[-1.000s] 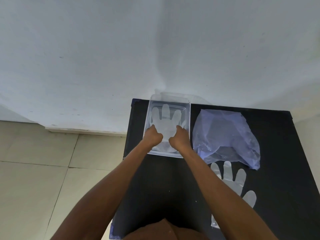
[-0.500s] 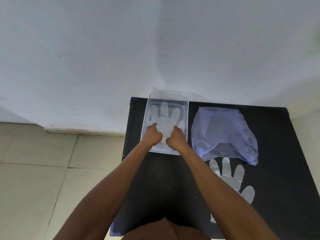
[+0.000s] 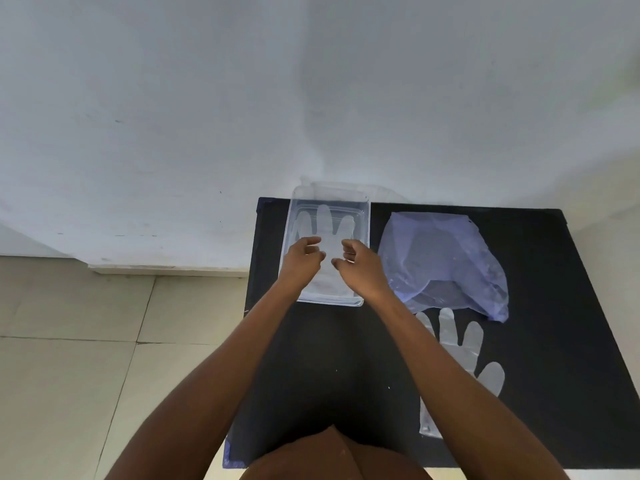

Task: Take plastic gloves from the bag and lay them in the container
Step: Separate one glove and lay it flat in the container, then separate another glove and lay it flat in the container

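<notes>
Counter (image 3: 332, 358): black top, nearest the person, under both forearms.
Loose glove (image 3: 460, 348): clear plastic, flat on the counter just right of the right forearm, nearer than the hands, its cuff partly hidden by the arm.
Left hand (image 3: 301, 259): over the container, fingers loosely curled, holding nothing.
Right hand (image 3: 360, 266): just beside the left, over the container, fingers curled and apart, empty.
Glove in container (image 3: 325, 223): lies flat beneath the hands, fingertips pointing past them.
Container (image 3: 294, 206): clear tray under both hands.
Bag (image 3: 446, 258): bluish plastic, right of the right hand.
Wall (image 3: 311, 98): white, beyond everything.
</notes>
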